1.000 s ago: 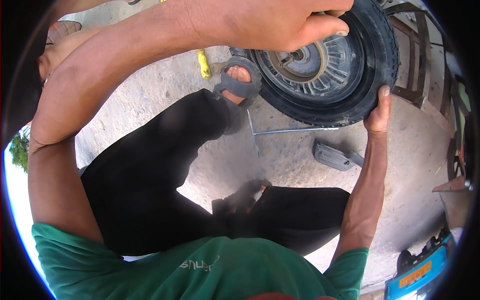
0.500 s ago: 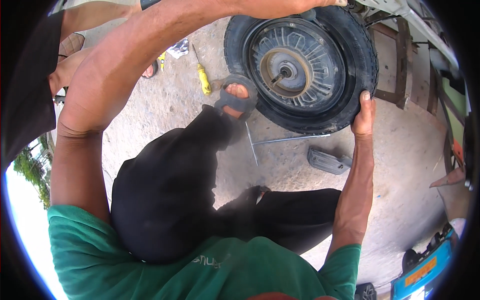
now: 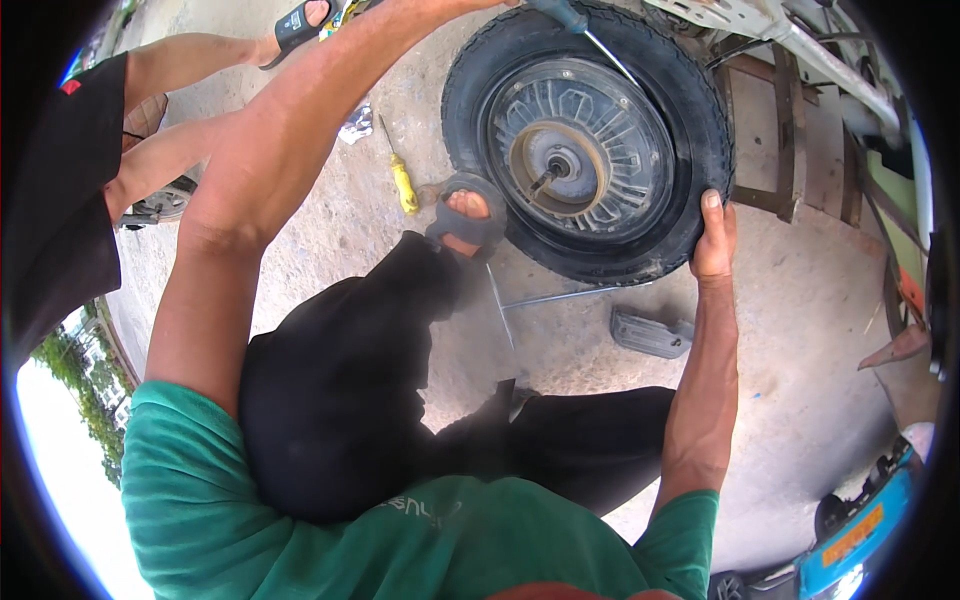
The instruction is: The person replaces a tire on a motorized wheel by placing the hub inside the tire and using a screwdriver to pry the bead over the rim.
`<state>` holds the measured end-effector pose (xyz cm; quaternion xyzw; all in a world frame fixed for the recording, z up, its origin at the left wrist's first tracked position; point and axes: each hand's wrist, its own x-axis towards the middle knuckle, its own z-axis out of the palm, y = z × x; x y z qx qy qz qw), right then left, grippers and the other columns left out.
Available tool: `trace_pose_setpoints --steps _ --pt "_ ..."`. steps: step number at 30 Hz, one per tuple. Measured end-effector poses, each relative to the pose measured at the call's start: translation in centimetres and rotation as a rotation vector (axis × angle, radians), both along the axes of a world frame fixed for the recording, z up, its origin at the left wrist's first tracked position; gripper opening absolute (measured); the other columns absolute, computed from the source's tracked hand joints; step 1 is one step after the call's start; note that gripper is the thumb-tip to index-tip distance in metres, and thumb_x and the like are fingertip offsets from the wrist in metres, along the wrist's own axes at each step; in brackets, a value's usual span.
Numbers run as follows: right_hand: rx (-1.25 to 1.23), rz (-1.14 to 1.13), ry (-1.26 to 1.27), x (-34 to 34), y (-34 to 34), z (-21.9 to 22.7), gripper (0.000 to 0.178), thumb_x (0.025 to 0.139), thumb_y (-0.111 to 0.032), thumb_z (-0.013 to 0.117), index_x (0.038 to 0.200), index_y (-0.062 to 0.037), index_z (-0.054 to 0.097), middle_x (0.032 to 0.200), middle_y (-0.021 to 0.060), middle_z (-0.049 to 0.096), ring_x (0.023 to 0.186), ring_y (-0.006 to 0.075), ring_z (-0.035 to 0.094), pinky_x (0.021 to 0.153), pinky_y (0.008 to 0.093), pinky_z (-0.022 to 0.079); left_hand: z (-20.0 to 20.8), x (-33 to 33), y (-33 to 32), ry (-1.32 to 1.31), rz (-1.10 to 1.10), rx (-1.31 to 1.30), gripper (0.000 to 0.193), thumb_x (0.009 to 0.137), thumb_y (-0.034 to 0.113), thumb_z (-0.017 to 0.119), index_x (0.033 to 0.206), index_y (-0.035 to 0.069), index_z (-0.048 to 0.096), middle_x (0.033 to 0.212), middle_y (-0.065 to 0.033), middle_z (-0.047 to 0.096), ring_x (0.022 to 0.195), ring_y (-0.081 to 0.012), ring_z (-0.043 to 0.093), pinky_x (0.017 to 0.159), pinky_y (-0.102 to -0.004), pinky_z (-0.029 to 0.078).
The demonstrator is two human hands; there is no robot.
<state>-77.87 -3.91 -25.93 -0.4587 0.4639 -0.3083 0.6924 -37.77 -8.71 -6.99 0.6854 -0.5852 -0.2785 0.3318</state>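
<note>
The wheel [image 3: 588, 140] is in front of us, just beside our sandalled foot [image 3: 466, 206]. Our right hand [image 3: 714, 242] grips the tyre [image 3: 700, 115]; our left hand [image 3: 482, 4] is cropped, so we cannot tell its fingers' state. If the blue-handled screwdriver [image 3: 566, 14] slipped under force, it might gouge the tyre or jab us.
</note>
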Motion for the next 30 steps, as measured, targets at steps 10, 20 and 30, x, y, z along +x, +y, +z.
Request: trace_pose_setpoints --steps 10,20,30 --pt "0.174 0.037 -0.073 0.4 -0.3 1.6 0.080 0.095 -0.053 0.065 0.147 0.0057 0.046 0.141 0.0154 0.059 0.126 0.0245 0.059 0.109 0.0369 0.045 -1.3 1.6 6.5 0.047 -0.238 0.249 0.031 0.098 0.028 0.068 0.119 0.006 0.063 0.097 -0.0110 0.071 0.083 -0.0190 0.071 0.069 -0.0352 0.057" --pt "0.101 0.086 -0.074 0.2 -0.2 1.5 0.082 0.096 -0.054 0.064 0.149 0.0048 0.043 0.145 0.0153 0.056 0.131 0.0250 0.055 0.114 0.0376 0.041 -1.2 -2.1 7.0 -0.789 -0.438 0.105 0.037 0.093 0.040 0.071 0.113 0.009 0.066 0.107 -0.0170 0.068 0.094 -0.0361 0.071 0.081 -0.0435 0.057" --pt "0.136 0.086 -0.065 0.4 -0.1 1.8 0.085 0.093 -0.055 0.066 0.149 0.0050 0.044 0.143 0.0152 0.057 0.129 0.0244 0.056 0.111 0.0370 0.042 12.3 8.2 12.4 -0.638 -0.158 0.656 0.034 0.104 0.032 0.063 0.113 -0.001 0.068 0.078 -0.0033 0.054 0.073 -0.0131 0.052 0.068 -0.0315 0.046"
